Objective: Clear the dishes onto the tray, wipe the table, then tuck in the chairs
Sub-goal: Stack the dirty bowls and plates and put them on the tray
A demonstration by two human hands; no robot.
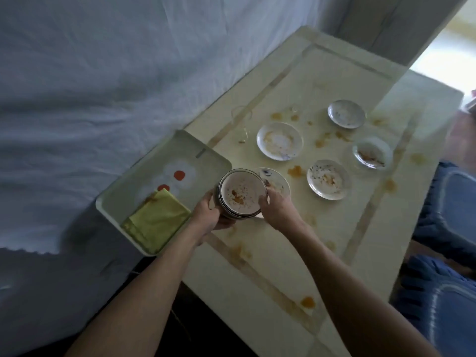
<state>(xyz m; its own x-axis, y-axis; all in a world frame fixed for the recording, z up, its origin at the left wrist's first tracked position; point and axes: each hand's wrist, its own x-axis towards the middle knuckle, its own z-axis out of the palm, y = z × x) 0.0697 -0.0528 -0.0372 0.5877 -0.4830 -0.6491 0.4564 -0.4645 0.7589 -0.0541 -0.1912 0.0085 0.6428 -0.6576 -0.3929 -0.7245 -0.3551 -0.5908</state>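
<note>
My left hand (210, 215) and my right hand (277, 208) both grip a stack of dirty bowls (240, 194) with dark rims, held at the table's near left edge beside the tray. A small plate (277, 180) lies just behind the stack, partly hidden by my right hand. The pale tray (206, 153) sits left of the table and holds a folded yellow-green cloth (158, 221). Several dirty plates stay on the stained cream table (283, 253): one at the middle (279, 140), one at the right (328, 179), one far back (346, 113) and a small bowl (372, 153).
A clear glass (240, 122) stands near the table's left edge behind the tray. Blue cushioned chairs (453, 207) sit along the table's right side. A white draped sheet (103, 86) fills the left. Orange sauce spots dot the tabletop.
</note>
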